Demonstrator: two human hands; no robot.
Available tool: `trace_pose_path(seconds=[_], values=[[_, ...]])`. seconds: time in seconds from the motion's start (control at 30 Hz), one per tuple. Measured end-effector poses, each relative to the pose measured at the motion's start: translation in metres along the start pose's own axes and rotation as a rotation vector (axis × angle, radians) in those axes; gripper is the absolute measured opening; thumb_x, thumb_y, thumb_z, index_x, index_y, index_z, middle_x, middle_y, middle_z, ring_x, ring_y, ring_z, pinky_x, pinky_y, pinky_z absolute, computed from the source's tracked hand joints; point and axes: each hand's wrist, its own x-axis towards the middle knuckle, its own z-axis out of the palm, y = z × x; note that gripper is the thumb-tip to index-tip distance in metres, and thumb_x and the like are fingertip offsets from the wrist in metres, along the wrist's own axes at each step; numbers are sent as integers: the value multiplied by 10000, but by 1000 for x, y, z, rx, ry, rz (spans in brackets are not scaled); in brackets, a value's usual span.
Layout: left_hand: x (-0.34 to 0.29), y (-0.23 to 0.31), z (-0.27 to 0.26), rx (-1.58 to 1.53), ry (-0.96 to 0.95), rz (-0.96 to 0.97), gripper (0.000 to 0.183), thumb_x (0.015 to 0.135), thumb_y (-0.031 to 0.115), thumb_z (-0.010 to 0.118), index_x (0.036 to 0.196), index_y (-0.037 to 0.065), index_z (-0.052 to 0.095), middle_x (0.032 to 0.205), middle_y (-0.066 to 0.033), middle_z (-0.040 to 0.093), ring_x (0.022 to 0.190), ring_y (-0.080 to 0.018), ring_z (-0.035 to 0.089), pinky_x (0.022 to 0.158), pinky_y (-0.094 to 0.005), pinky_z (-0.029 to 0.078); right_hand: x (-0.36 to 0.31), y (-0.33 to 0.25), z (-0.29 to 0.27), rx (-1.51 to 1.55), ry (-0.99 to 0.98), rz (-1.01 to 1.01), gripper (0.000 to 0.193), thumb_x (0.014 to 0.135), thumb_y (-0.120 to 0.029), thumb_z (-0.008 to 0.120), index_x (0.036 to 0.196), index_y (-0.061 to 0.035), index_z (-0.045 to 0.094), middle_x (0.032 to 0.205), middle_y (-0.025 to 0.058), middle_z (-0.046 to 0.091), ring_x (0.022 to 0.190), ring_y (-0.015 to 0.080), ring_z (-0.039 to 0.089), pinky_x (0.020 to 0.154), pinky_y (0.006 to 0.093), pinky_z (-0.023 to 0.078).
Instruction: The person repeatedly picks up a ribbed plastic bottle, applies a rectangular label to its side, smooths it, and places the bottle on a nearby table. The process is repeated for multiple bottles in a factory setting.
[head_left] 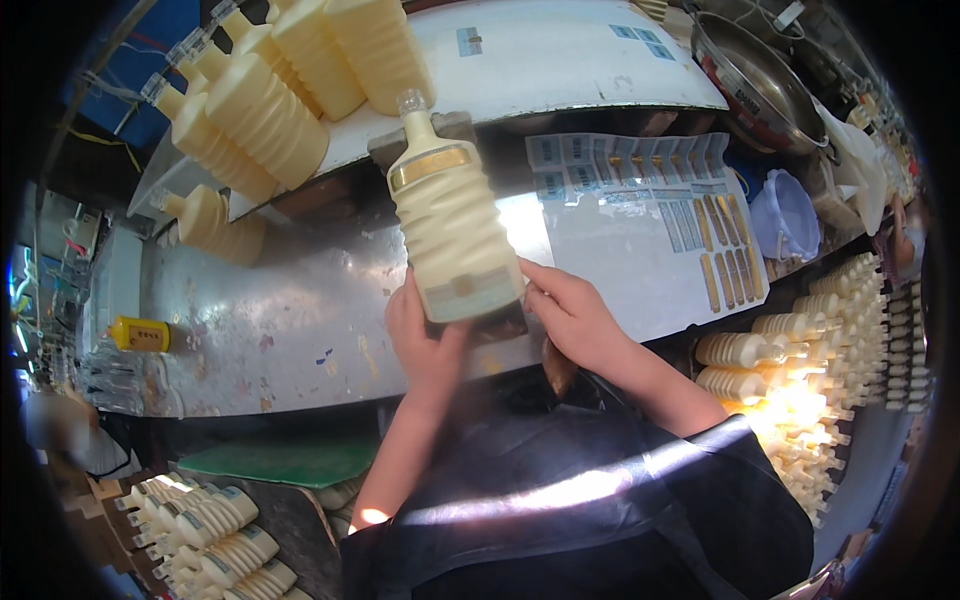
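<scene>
Workshop scene, shiny metal counter running across the view, glare on its middle. Far left on the counter: small yellow bottle lying on its side, well apart from everything else. Lower left, below the counter edge: batch of cream bottles packed in rows, green mat just beside them. Upper left: row of cream ribbed bottles lying on a white raised shelf, necks pointing up-left, clear caps visible on some.

Centre: cream ribbed bottle with a gold neck band and clear cap, held up over the counter, neck pointing away from the person, tilted slightly left. Pale label near its base. Left hand wraps the bottle's base from the left and below, fingers closed on it. Right hand presses the lower right side of the bottle, fingertips at the label edge, also gripping. Both forearms come in from the bottom; dark apron or sleeve fabric below them.

Right of the hands: sheet of labels lying flat on the counter, blue and gold strips on it. Farther right: pale blue plastic tub, metal bowl above it. Right edge: many more cream bottles stacked in rows, brightly lit.
</scene>
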Motion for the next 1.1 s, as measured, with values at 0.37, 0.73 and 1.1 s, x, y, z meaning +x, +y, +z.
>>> trace_pose_path(seconds=[0.37, 0.73, 1.1], values=[[1, -7, -4, -197, -35, -83, 792, 939, 375, 743, 1550, -2, 408, 1464, -180, 521, 1360, -344, 459, 1155, -441, 341, -9, -16, 1, -94, -13, -46, 533, 997, -56, 467, 1528, -97, 486, 897, 138, 626, 842, 268, 645, 811, 376, 522], [3, 22, 1, -56, 117, -96, 889, 751, 159, 878, 1508, 5, 438, 1418, -145, 508, 1335, -284, 479, 1150, -404, 362, 8, 11, -7, 298, -119, 243, 527, 975, -73, 491, 1500, -44, 534, 892, -22, 589, 708, 56, 493, 663, 201, 447], [12, 13, -4, -389, 30, -192, 587, 1042, 373, 558, 1475, -15, 477, 1362, -188, 525, 1317, -322, 448, 1162, -430, 307, 25, -12, -2, 243, -166, 291, 437, 1070, -229, 545, 1455, -23, 558, 955, 11, 681, 801, 42, 591, 712, 216, 491]])
